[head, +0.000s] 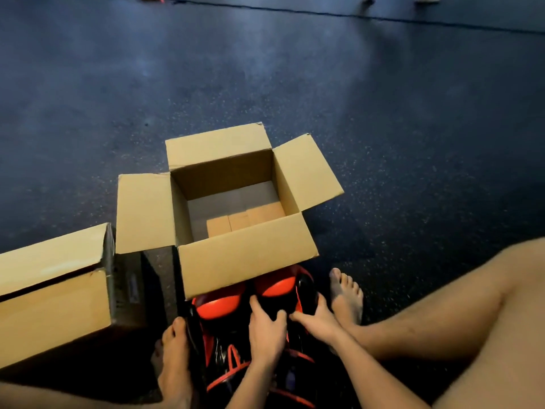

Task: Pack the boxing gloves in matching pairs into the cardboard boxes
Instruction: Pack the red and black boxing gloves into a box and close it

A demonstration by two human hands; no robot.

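Observation:
Two black and red boxing gloves lie side by side on the floor between my bare feet: the left glove (219, 308) and the right glove (278, 286). Their tips are tucked under the near flap of an open cardboard box (247, 255), whose inside shows only its bottom. My left hand (267, 329) rests on top between the gloves, fingers curled over the black part. My right hand (317, 318) grips the right glove's outer side.
A second cardboard box (53, 290) lies on its side at the left, touching the open box's left flap. My left foot (174, 358) and right foot (346, 296) flank the gloves; my right leg (457, 314) stretches at the right. Dark speckled floor extends beyond.

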